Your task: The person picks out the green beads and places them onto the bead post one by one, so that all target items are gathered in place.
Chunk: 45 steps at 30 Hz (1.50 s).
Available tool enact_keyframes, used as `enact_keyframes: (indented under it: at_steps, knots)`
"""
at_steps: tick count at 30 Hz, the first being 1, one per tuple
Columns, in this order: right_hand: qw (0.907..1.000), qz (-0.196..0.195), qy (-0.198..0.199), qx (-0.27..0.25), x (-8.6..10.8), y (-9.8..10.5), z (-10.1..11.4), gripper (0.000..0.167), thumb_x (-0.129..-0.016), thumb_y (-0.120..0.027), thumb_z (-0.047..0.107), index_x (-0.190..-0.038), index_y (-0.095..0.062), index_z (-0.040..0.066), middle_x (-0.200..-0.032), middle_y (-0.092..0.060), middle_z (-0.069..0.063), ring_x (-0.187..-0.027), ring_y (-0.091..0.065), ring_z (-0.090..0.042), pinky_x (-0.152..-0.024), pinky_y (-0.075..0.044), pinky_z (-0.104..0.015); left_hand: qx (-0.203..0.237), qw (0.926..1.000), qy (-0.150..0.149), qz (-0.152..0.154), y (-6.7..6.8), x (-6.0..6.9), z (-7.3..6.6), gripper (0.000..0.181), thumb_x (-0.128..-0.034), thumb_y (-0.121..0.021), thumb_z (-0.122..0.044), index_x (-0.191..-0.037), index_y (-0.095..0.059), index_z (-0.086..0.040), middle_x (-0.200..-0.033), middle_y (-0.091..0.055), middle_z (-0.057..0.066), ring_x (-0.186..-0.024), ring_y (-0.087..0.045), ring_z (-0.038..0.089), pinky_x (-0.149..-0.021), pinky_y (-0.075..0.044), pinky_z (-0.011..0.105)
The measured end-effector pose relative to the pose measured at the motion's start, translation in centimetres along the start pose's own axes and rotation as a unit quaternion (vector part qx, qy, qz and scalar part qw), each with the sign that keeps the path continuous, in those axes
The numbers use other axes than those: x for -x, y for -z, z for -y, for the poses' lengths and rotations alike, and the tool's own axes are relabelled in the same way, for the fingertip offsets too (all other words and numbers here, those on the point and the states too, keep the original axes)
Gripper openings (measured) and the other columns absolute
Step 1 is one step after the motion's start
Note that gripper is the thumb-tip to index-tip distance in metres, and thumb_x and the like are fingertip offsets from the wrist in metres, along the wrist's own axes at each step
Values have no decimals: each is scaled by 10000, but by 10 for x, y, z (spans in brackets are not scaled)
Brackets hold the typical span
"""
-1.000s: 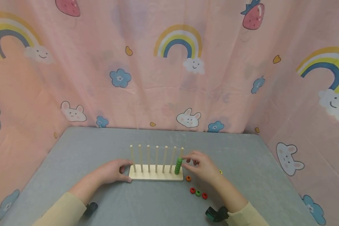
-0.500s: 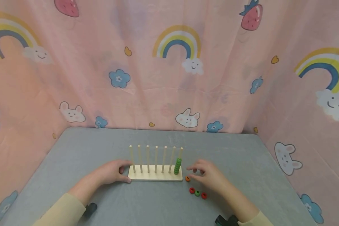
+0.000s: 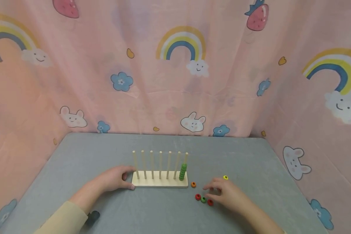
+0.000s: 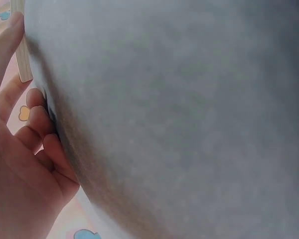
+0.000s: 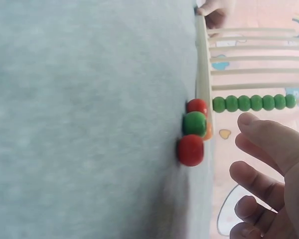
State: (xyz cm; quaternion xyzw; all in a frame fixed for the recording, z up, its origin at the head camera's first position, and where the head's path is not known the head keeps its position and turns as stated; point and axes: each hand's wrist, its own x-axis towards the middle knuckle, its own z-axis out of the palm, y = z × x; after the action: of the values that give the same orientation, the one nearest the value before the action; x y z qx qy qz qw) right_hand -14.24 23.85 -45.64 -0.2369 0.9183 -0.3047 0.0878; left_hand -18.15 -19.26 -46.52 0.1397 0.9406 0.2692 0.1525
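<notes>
My left hand (image 3: 115,178) pinches the left end of a pale wooden peg rack (image 3: 159,184) between thumb and forefinger. Several upright dowels rise from its base; the rightmost carries a stack of green beads (image 3: 182,172), also plain in the right wrist view. Over the table to the right, my right hand (image 3: 229,195) holds nothing, its fingers loosely bent. Just left of its fingertips lie a loose green bead (image 3: 203,200), a red bead (image 3: 198,197) and another red bead (image 3: 210,202). An orange bead (image 3: 193,184) sits near the rack's right end.
A yellow bead (image 3: 225,177) lies just behind the right hand. The grey tabletop (image 3: 152,211) meets a pink patterned curtain (image 3: 175,97) at the back and sides. A dark object (image 3: 93,217) shows beside the left sleeve.
My right hand has left the green stack and moved right and toward the front, near the loose beads. The yellow bead has come into clear view. My left hand keeps its hold.
</notes>
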Motion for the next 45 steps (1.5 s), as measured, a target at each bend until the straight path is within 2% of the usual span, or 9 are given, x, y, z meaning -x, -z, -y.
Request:
enact_keyframes:
  at_steps: [4,15,24,37,45]
  knots:
    - [10000,62,0,-5,3,-3,-3,156,-861,-783,308,-1005,-759,253,-834,-562,178,-733,-519,-31,-619,-450,-234,-12,10000,22,-5,-1,0,2,646,-720,-877,-397,-1278,-654,-159,-746,-481,4,-679,-428,153,-615,-322,332]
    - [9968,609,-434,283,1,-9,-4,210,-843,-771,437,-1008,-745,310,-852,-563,160,-762,-506,-33,-637,-435,-255,12,9999,101,7,-2,-1,1,661,-715,-879,-403,-1287,-653,-160,-752,-484,8,-687,-432,158,-618,-321,338]
    - [9940,837,-585,396,-4,-16,-6,206,-836,-780,428,-987,-745,291,-828,-543,154,-730,-490,-30,-624,-412,-265,-35,9999,129,9,-3,-3,3,656,-713,-879,-405,-1284,-656,-172,-753,-488,3,-691,-436,151,-620,-325,333]
    - [9953,732,-531,340,-5,-12,-4,178,-843,-777,415,-984,-749,309,-824,-546,167,-738,-498,-31,-631,-424,-261,7,9999,132,-19,-5,-5,6,649,-705,-884,-406,-1272,-662,-184,-743,-487,3,-676,-432,153,-614,-322,331]
    - [9983,297,-160,464,-5,-6,-5,177,-846,-783,374,-987,-756,271,-834,-552,171,-754,-512,-39,-632,-432,-247,19,9999,134,-17,-3,-2,3,649,-710,-882,-405,-1277,-660,-181,-754,-487,6,-691,-435,153,-620,-324,334]
